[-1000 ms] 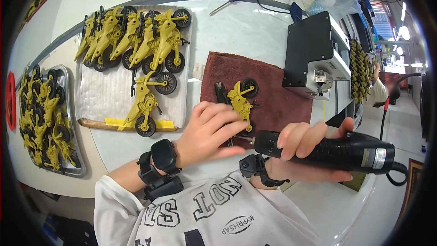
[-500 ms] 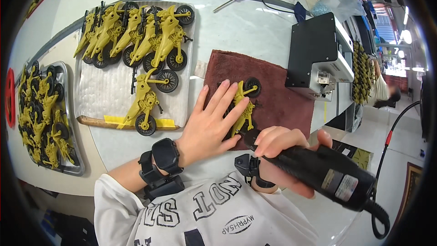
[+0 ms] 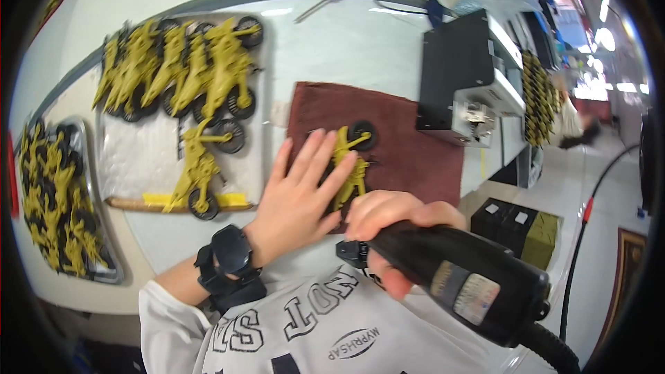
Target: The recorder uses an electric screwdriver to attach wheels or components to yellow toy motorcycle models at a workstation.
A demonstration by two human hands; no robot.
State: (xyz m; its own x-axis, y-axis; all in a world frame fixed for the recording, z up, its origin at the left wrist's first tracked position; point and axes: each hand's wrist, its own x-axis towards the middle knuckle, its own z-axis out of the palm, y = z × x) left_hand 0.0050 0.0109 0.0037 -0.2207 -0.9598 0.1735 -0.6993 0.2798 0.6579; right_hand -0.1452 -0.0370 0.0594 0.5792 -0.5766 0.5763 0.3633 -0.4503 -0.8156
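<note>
My left hand [image 3: 298, 183] lies with spread, outstretched fingers on a brown-red cloth, its index fingertip on a yellow toy motorcycle [image 3: 352, 159] with black wheels. In my right hand [image 3: 409, 215] is a black electric screwdriver [image 3: 464, 277], with its cable trailing to the lower right. The tool slants toward the near end of the toy. My right fingers hide its tip, so contact with the toy cannot be seen. The toy lies on its side, partly covered by both hands.
Left of the cloth [image 3: 409, 166], a white padded tray [image 3: 138, 166] bears several yellow motorcycles; a metal tray [image 3: 111, 263] farther left holds more. A black boxy machine [image 3: 454, 69] stands at the cloth's far right. A blue-handled screwdriver [image 3: 325, 1] lies at the back.
The whole view has shifted, so most things sit farther left. The electric screwdriver's front end, visible before, is now behind my right fingers. My left hand stays on the toy.
</note>
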